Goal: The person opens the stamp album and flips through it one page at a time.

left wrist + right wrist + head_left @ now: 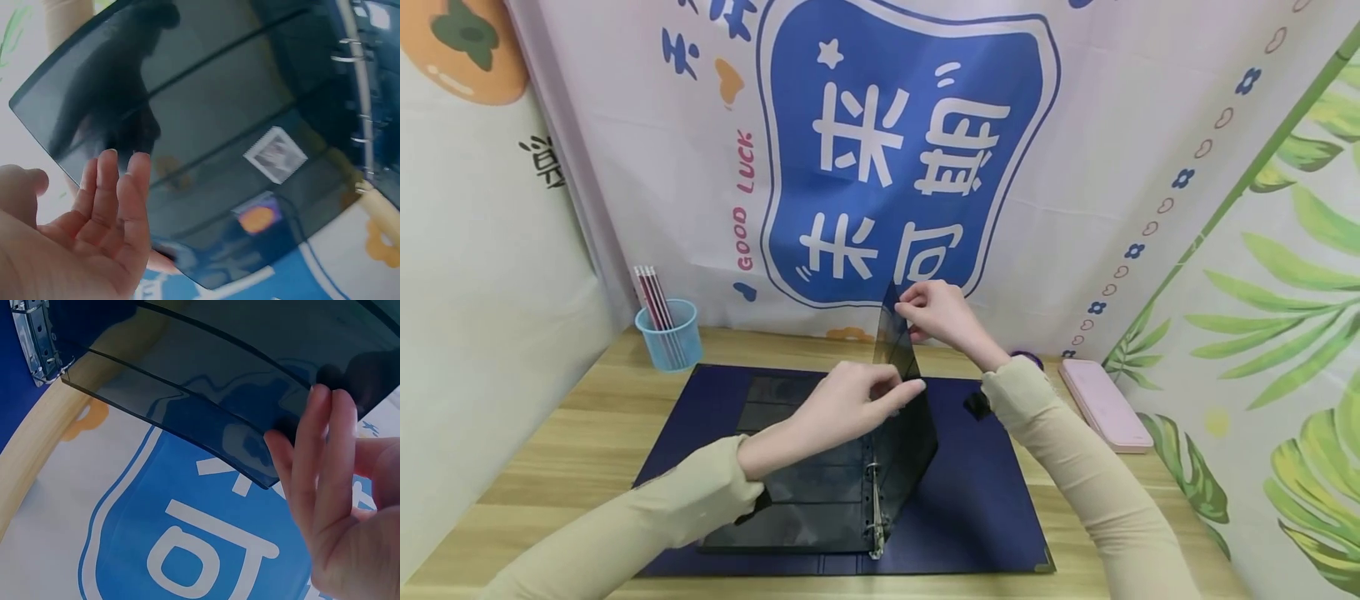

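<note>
A navy ring binder (977,500) lies open on the table, its metal rings (876,517) along the middle. One dark, see-through pocket page (904,442) stands up from the rings, bowed. Near its upper edge is my right hand (943,317); in the right wrist view its fairly straight fingers (337,450) touch the page surface. My left hand (850,404) is at the other side of the page, fingers loosely extended and thumb apart, holding nothing. Two stamps show on the page in the left wrist view: a grey one with a white perforated border (276,155) and a purple-and-orange one (258,215).
More black pocket pages (812,492) lie flat on the binder's left side. A blue cup (672,337) with several pencils stands at the back left. To the right lies a pink case (1105,404). A printed cloth (700,208) hangs behind the table.
</note>
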A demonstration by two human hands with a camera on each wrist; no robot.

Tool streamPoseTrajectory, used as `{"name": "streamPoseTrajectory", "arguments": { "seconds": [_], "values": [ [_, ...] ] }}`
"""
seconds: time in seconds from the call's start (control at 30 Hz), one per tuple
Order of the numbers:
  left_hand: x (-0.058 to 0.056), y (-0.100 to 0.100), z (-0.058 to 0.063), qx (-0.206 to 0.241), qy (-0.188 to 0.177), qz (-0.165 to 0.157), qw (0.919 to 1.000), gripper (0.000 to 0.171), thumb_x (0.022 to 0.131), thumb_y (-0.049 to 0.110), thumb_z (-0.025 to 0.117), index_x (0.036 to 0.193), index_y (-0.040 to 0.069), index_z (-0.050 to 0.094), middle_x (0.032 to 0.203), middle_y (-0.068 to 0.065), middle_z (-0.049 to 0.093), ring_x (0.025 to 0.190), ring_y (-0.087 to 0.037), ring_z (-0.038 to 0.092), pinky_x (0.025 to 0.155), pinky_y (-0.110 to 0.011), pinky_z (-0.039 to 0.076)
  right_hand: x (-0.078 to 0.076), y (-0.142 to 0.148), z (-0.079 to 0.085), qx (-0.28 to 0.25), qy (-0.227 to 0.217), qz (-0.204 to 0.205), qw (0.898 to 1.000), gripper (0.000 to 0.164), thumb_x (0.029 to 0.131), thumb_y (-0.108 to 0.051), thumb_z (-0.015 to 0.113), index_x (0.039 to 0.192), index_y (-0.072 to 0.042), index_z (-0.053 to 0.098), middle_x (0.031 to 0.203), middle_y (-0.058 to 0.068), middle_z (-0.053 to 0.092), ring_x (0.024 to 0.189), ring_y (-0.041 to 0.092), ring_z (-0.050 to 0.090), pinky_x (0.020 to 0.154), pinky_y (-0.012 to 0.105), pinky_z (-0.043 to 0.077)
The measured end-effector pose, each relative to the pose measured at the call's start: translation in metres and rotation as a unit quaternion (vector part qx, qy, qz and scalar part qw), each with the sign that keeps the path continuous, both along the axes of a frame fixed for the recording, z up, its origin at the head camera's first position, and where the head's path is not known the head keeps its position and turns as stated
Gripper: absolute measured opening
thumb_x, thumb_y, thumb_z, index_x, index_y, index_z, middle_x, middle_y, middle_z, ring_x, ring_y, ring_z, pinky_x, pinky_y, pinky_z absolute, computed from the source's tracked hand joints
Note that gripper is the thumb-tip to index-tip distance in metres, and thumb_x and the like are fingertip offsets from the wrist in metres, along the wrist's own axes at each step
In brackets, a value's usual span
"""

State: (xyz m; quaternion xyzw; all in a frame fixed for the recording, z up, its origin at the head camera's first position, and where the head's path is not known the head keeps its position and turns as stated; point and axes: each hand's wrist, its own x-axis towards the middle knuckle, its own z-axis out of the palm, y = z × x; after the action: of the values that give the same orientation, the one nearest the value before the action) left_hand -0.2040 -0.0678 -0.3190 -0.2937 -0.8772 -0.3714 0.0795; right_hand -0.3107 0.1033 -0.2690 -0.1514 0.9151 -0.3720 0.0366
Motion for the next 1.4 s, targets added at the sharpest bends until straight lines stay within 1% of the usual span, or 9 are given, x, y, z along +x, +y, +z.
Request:
{"name": "streamPoseTrajectory", "arguments": {
  "seconds": [0.17,0.43,0.57,0.7,0.8,0.9,1.07,1.2,1.4],
  "values": [
    [0.004,0.011,0.009,0.002,-0.016,-0.012,0.9998,0.036,0.094,0.046,0.063,0.067,0.022,0.064,0.054,0.009,0.054,0.05,-0.006,0.05,0.051,-0.021,0.038,0.0,-0.005,-0.001,-0.005,0.008,0.002,1.0,0.027,0.099,-0.022,0.061,0.118,-0.003,0.066,0.114,0.017,0.073,0.068,0.018,0.074,0.07,0.037,0.062],
    [0.009,0.009,0.01,0.041,-0.054,-0.045,0.9967,0.034,0.093,0.02,0.057,0.059,0.017,0.059,0.051,0.007,0.056,0.045,-0.007,0.053,0.047,-0.021,0.039,0.004,-0.007,-0.002,0.001,0.022,0.003,1.0,0.027,0.099,-0.026,0.061,0.115,-0.005,0.067,0.109,0.014,0.074,0.069,0.02,0.073,0.068,0.036,0.062],
    [0.012,0.005,0.01,0.04,-0.044,-0.038,0.9975,0.033,0.09,0.016,0.055,0.057,0.018,0.056,0.048,0.008,0.051,0.042,-0.008,0.046,0.046,-0.02,0.032,0.008,-0.002,-0.005,-0.004,0.034,0.02,0.999,0.031,0.101,-0.029,0.057,0.118,-0.005,0.067,0.106,0.014,0.074,0.074,0.02,0.073,0.068,0.032,0.062],
    [0.014,-0.003,0.009,0.043,-0.044,-0.027,0.9977,0.034,0.091,0.015,0.054,0.057,0.017,0.055,0.049,0.008,0.052,0.043,-0.008,0.05,0.047,-0.021,0.035,0.011,0.007,-0.017,0.009,0.072,0.035,0.997,0.032,0.104,-0.029,0.051,0.12,-0.006,0.067,0.105,0.014,0.074,0.084,0.021,0.074,0.071,0.031,0.059],
    [0.015,-0.012,0.008,0.046,-0.048,-0.016,0.9977,0.033,0.092,0.015,0.054,0.058,0.017,0.056,0.05,0.006,0.054,0.044,-0.009,0.053,0.047,-0.022,0.038,0.012,0.015,-0.037,0.031,0.115,0.046,0.992,0.031,0.104,-0.027,0.05,0.12,-0.006,0.067,0.109,0.014,0.074,0.093,0.024,0.073,0.077,0.035,0.058],
    [0.017,-0.025,0.005,0.047,-0.054,-0.003,0.9975,0.034,0.093,0.014,0.054,0.06,0.017,0.057,0.052,0.005,0.057,0.046,-0.009,0.054,0.047,-0.024,0.04,0.013,0.026,-0.067,0.049,0.136,0.077,0.986,0.034,0.104,-0.025,0.051,0.126,-0.003,0.064,0.12,0.017,0.071,0.105,0.03,0.07,0.088,0.042,0.057],
    [0.021,-0.046,0.001,0.045,-0.058,0.015,0.9972,0.034,0.095,0.012,0.054,0.062,0.016,0.059,0.052,0.006,0.057,0.049,-0.011,0.057,0.049,-0.026,0.041,0.021,0.054,-0.129,0.11,0.089,0.139,0.98,0.054,0.104,-0.034,0.051,0.147,0.0,0.045,0.151,0.02,0.047,0.139,0.036,0.048,0.113,0.052,0.04],
    [0.026,-0.061,-0.003,0.039,-0.057,0.039,0.9969,0.034,0.094,0.011,0.055,0.061,0.018,0.059,0.05,0.008,0.055,0.047,-0.009,0.055,0.049,-0.024,0.039,0.027,0.077,-0.173,0.186,0.06,0.178,0.964,0.067,0.104,-0.041,0.049,0.155,-0.001,0.03,0.163,0.022,0.025,0.151,0.041,0.024,0.12,0.059,0.024],
    [0.031,-0.084,-0.011,0.037,-0.074,0.077,0.9935,0.036,0.094,0.009,0.056,0.059,0.017,0.056,0.05,0.006,0.054,0.048,-0.01,0.053,0.048,-0.024,0.039,0.034,0.095,-0.204,0.259,0.085,0.202,0.941,0.071,0.103,-0.046,0.048,0.157,-0.005,0.026,0.165,0.021,0.019,0.153,0.042,0.018,0.12,0.065,0.019]
  ]
}}
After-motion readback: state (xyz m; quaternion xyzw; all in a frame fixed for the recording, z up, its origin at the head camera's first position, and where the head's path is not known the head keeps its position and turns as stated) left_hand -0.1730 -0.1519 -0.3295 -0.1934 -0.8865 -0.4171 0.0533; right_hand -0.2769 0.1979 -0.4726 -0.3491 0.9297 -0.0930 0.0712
